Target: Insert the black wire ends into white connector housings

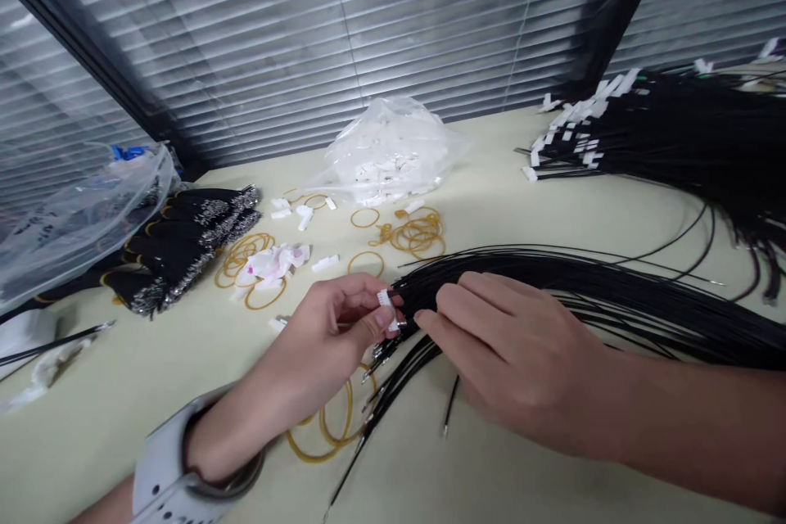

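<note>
Between thumb and fingers, my left hand point(344, 327) pinches a small white connector housing point(387, 311). My right hand point(521, 352) is closed just to the right of it, fingertips close to the housing; a thin black wire seems to be in its pinch, though the fingers mostly hide it. Under and behind both hands runs a thick bundle of black wires point(614, 286), with bare metal terminals at its left ends. One loose wire end point(451, 405) sticks out below my right hand.
Rubber bands point(421, 233) and loose white housings point(325, 263) lie about the table. A clear bag of white pieces point(393, 151) stands at the back. Tied black wire bundles point(184, 237) lie left beside a plastic bag point(79, 221). Wires with white connectors point(675, 131) are piled right.
</note>
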The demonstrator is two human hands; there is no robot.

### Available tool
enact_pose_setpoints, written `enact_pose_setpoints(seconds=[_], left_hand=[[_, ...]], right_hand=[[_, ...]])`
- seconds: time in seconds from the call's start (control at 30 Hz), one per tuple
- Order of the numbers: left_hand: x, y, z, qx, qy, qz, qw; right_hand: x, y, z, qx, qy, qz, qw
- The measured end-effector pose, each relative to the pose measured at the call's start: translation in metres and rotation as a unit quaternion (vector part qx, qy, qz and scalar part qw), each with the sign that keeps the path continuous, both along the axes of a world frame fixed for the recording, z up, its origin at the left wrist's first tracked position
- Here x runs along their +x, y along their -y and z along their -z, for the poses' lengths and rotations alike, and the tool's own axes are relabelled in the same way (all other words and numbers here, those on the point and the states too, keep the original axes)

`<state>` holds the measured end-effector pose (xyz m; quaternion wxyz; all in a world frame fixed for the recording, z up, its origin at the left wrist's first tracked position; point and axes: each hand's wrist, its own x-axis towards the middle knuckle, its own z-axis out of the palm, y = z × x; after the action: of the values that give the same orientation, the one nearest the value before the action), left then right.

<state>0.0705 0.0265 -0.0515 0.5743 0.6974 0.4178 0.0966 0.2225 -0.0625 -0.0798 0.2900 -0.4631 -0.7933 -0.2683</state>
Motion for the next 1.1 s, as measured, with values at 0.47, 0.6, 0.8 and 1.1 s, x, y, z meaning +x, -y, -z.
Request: enact_pose_setpoints(seconds=[0.47, 0.6, 0.8, 1.1], left_hand=[[-0.001, 0.002, -0.002, 0.004, 0.003, 0.0, 1.0], [0.002, 0.002, -0.003, 0.006, -0.005, -0.002, 1.0], [0.004, 0.004, -0.005, 0.008, -0.014, -0.01, 1.0], [0.007, 0.01, -0.007, 0.005, -0.017, -0.034, 0.999]], right_hand=[[-0.001, -0.003, 0.003, -0.019, 0.003, -0.002, 1.0], [0.0, -0.003, 0.002, -0.026, 0.007, 0.002, 1.0], [0.0, -0.002, 0.001, -0.026, -0.006, -0.022, 0.999], [-0.002, -0.003, 0.003, -0.015, -0.028, -0.045, 0.998]])
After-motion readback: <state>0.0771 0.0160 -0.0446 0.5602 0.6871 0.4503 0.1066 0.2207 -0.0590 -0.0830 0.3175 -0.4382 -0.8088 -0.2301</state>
